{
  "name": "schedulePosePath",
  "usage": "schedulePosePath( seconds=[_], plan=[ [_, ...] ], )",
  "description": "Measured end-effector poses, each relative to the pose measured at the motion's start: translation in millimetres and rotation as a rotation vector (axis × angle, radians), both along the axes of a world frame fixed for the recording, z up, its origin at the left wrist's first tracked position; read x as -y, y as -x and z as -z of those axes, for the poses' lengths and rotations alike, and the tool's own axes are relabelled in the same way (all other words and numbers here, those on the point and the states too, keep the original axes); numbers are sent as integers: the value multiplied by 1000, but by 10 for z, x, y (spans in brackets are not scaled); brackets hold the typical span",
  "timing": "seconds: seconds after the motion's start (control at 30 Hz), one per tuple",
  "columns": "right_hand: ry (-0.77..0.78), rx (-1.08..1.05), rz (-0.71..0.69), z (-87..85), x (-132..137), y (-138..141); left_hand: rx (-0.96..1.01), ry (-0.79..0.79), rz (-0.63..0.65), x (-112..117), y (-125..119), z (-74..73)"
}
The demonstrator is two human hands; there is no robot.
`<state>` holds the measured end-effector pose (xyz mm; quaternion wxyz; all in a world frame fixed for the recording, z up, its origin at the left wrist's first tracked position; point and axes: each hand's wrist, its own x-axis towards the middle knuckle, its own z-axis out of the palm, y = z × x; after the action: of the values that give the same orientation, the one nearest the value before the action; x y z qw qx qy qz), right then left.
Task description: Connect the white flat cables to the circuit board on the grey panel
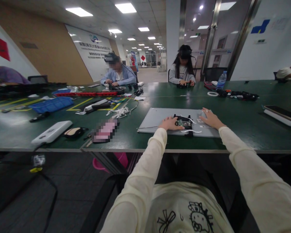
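While circuit board [185,123] lies on grey panel [151,118], our hands sit apart: left hand [171,124] at board, grip unclear; right hand [212,119] spread on panel. We best press black frame [191,126], sparing board's face.

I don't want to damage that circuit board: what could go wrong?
Static or pressure from the bare left hand might harm the exposed circuit board. White strips beside it could snag. The grey panel lies near the front edge of the green table, so pulling might drag it off.
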<state>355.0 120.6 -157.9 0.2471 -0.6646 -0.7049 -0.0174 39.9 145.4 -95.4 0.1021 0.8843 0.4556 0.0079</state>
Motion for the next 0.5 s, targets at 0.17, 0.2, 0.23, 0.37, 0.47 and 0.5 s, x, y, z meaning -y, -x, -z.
schedulePosePath(
  seconds=[0.17, 0.2, 0.23, 0.37, 0.47, 0.5],
  plan=[
    [49, 14, 19, 6, -13, -3, 69, -118, 17, 37, 40, 132],
    [59, 16, 24, 4, -13, -2, 70, -125, 15, 38, 40, 139],
    [66, 17, 29, 1, -11, 0, 67, -128, 9, 37, 34, 138],
    [75, 28, 27, -14, -3, 8, 61, -144, -31, 28, -13, 106],
    [64, 31, 22, -13, -4, 4, 100, -150, -63, 17, -33, 93],
    [60, 30, 23, -10, -5, 1, 122, -146, -70, 13, -34, 94]
  ],
)
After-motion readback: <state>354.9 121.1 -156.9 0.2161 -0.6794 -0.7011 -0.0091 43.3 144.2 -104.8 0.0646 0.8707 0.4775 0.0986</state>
